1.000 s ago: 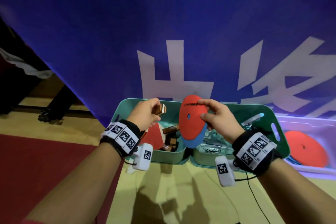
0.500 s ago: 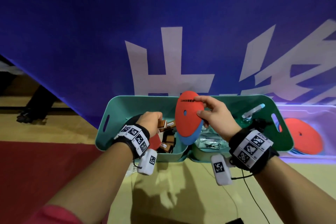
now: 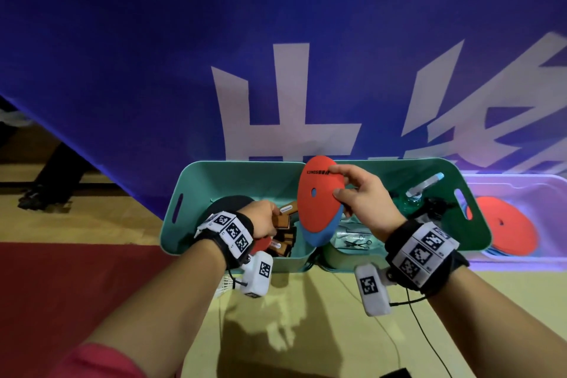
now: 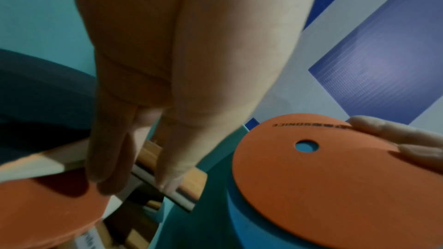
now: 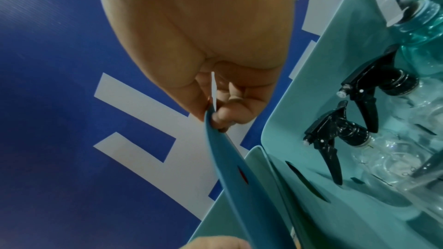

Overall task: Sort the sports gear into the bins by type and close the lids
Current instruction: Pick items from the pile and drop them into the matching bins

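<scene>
Right hand [image 3: 365,199]: raised over the seam between two teal bins, thumb and fingers pinching a red disc [image 3: 319,193] stacked on a blue disc [image 3: 319,235], both held upright on edge.
Left hand [image 3: 260,218]: lowered into the left bin [image 3: 196,181], fingers closed around a wooden paddle handle [image 3: 287,210].
Left bin contents: paddles, red and black faces.
Right bin [image 3: 478,218]: spray bottles [image 5: 374,126].
Far right: a pale bin [image 3: 549,190] holding red discs [image 3: 509,224].
</scene>
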Available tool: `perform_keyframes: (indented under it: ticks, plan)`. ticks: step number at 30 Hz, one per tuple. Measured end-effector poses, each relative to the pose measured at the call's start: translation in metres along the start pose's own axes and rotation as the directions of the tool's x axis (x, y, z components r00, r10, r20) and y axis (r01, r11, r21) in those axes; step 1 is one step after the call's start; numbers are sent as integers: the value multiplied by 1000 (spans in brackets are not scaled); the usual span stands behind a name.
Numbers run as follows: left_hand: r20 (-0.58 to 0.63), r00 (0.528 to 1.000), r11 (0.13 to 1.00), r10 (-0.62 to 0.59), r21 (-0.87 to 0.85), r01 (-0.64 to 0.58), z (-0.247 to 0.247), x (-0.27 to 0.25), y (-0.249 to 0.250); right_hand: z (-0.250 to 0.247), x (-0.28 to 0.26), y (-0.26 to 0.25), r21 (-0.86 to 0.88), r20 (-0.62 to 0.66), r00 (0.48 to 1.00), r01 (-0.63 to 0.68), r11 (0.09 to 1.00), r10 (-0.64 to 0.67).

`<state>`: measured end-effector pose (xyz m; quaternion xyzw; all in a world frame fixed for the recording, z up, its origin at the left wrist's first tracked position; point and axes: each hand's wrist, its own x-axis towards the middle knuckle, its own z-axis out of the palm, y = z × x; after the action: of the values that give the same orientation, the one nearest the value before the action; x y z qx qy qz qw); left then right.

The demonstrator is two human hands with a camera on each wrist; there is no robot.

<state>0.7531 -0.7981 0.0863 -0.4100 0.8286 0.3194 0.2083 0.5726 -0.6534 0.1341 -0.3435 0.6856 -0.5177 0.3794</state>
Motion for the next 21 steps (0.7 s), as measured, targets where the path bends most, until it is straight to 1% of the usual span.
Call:
perform_keyframes:
  ticks: [5,8,11,14,17,19,21]
  plan:
    - [53,998,1000,24,-10,-23,5,-1,-1,-7,-6,-4,7,-45,999,-11,1000,11]
    - [35,999,999,31,-32,-30,5,-3,1,-10,-9,-6,8,-66,998,-9,1000,10]
    - [-11,998,992,55,-115,-56,2,-10,6,-10,-14,-8,20,-80,997,5,1000,-3]
    - [-121,990,986,66,-142,-84,-2,-16,12,-12,-23,-12,30,-85,996,28,999,-25]
    - [-206,976,964,66,-238,-115,0,-30,25,-19,-35,-15,59,-72,997,44,997,-40]
    - [-233,969,945,81,-292,-150,1,-38,36,-25,-42,-19,86,-73,996,55,995,-49]
    - [-233,969,912,84,-375,-169,2,-43,51,-35,-50,-24,109,-82,995,67,992,-58]
